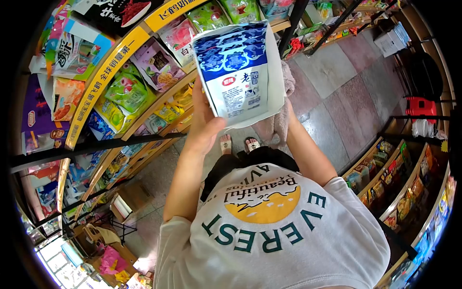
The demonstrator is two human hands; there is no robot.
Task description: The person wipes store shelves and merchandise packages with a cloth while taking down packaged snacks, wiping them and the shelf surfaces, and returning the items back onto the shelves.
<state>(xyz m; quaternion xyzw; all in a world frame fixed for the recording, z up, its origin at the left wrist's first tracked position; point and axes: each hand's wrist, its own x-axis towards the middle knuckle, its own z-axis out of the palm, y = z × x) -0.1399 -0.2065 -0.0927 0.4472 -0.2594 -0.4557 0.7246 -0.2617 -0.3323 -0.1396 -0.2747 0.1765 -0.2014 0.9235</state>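
Clerk: Far left?
Checker: Shelving, tiered, yellow label strip (108,72), bagged snacks (126,91).
Clerk: Next?
Checker: Left hand (206,120), one. Fingers part-curled along the carton's left side, thumb pressed at its lower left corner; gripping.
Clerk: Centre?
Checker: White carton (276,72), open-fronted, raised before the shelving, above the feet (226,144). Contents: blue-and-white packets (236,72), in a row.
Clerk: Right of it?
Checker: Grey cloth (285,98), hanging against the carton; right hand (291,116), mostly hidden. Finger spread and hold: cannot tell.
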